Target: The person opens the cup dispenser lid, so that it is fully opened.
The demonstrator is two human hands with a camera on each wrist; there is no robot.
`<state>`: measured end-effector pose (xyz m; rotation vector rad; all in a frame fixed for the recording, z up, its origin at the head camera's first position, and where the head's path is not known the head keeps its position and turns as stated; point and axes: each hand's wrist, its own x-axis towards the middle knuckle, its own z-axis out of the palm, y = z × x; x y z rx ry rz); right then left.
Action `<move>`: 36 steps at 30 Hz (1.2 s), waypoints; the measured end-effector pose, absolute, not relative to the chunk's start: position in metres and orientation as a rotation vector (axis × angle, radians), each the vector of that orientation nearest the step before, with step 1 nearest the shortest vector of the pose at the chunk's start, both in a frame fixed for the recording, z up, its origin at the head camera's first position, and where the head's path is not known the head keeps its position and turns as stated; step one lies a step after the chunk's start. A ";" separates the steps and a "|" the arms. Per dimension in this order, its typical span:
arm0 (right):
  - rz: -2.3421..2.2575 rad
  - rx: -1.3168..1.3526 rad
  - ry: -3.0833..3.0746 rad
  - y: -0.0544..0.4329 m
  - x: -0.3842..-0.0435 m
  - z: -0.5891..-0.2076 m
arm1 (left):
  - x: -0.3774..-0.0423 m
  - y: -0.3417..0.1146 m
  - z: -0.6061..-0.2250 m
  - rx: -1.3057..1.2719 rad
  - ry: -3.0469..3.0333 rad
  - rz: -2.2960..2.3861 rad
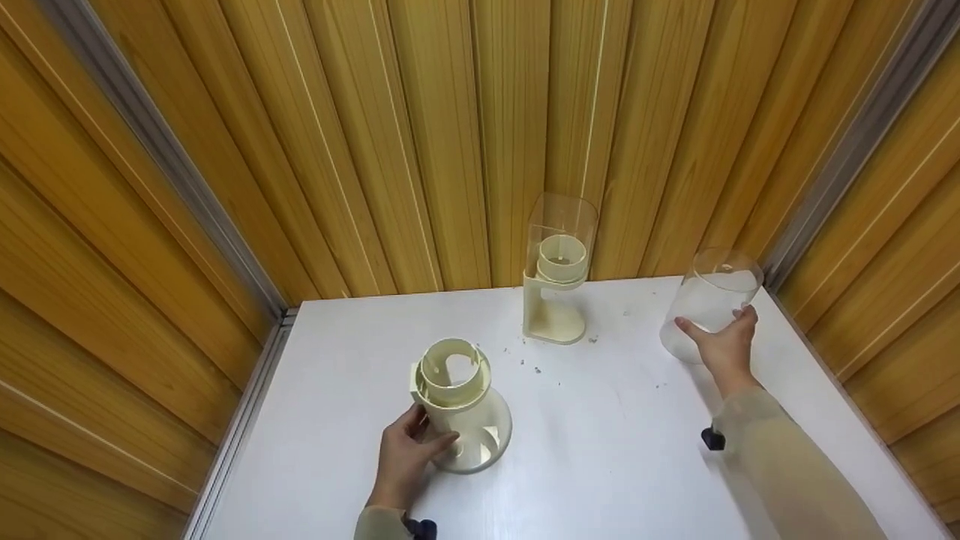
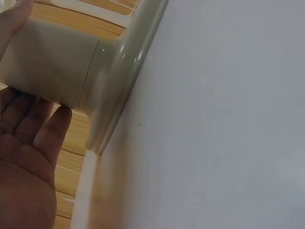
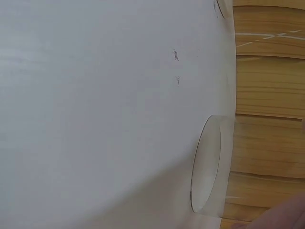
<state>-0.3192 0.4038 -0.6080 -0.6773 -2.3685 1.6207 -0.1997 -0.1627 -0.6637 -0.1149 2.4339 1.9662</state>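
A cream plastic stand [image 1: 454,397] with a ring-shaped top and a wide round base stands on the white table, front and left of the middle. My left hand [image 1: 405,454] grips its column low down, thumb in front and fingers behind. In the left wrist view the fingers [image 2: 55,131] curl against the smooth column [image 2: 52,62] just above the base. Over at the right rear, my right hand [image 1: 726,349] holds a clear cylinder [image 1: 716,289] between thumb and fingers. The right wrist view shows the cylinder's lower rim [image 3: 192,186] at the table; most of that hand is out of frame.
A second cream stand [image 1: 555,322], with a ring and a tall clear panel [image 1: 566,214], is at the table's back edge. Small dark crumbs [image 1: 537,370] lie scattered on the white table [image 1: 600,450]. Wood-plank walls [image 1: 450,150] enclose the back and sides.
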 end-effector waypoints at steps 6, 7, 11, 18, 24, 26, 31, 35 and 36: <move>1.609 -0.762 -2.330 0.401 -0.314 -0.597 | -0.199 -0.164 -0.658 -0.069 2.387 1.997; 1.605 -0.775 -2.325 0.401 -0.312 -0.594 | -0.197 -0.164 -0.657 -0.062 2.403 1.990; 1.562 -0.737 -2.272 0.399 -0.305 -0.579 | -0.194 -0.165 -0.650 -0.068 2.476 1.991; 1.471 -0.546 -2.212 0.393 -0.295 -0.543 | -0.198 -0.178 -0.615 0.009 2.565 2.263; 1.493 -0.376 -2.141 0.378 -0.293 -0.511 | -0.202 -0.175 -0.556 0.109 2.670 2.420; 1.528 -0.324 -2.115 0.371 -0.292 -0.500 | -0.203 -0.170 -0.535 0.155 2.694 2.430; 1.595 -0.193 -2.046 0.352 -0.290 -0.478 | -0.199 -0.145 -0.489 0.293 2.658 2.529; 1.634 -0.100 -2.026 0.339 -0.292 -0.470 | -0.191 -0.119 -0.466 0.429 2.598 2.628; 1.643 -0.074 -2.022 0.335 -0.294 -0.468 | -0.189 -0.113 -0.462 0.462 2.580 2.645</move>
